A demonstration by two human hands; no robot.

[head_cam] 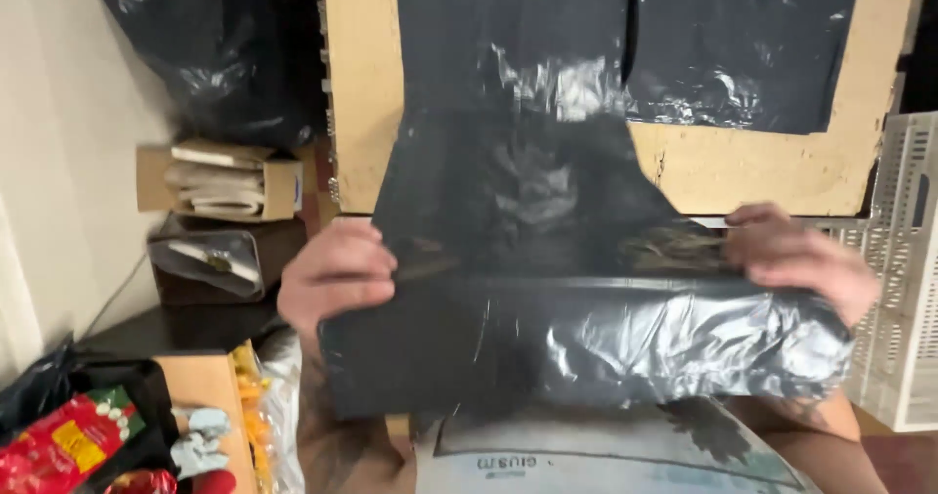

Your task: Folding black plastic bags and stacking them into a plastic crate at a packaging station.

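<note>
Two bare hands hold a black plastic-wrapped bundle (586, 343) up close to the camera, one at each end. The left hand (337, 274) has its grip closed on the bundle's left upper edge, fingers curled over the dark film; the right hand (796, 259) has its grip closed on the right upper edge, fingers pinching the plastic where it bunches. The bundle lies roughly level between them, its lower half a glossy grey-black roll, its upper part a loose flap of black film standing up — that flap covers the middle of the view.

Behind it stands a tan board (362, 84) with sheets of black plastic (743, 44) stuck across it. A white slatted crate (904, 259) sits at the right edge, just beside the right hand. At left, against the pale wall, a full black bag (205, 44) rests above a small open cardboard box (220, 179) of papers, with a dark tray (210, 259) below it. Red snack packets (68, 440) lie in the lower left corner — near them a small pale blue figure (200, 440).
</note>
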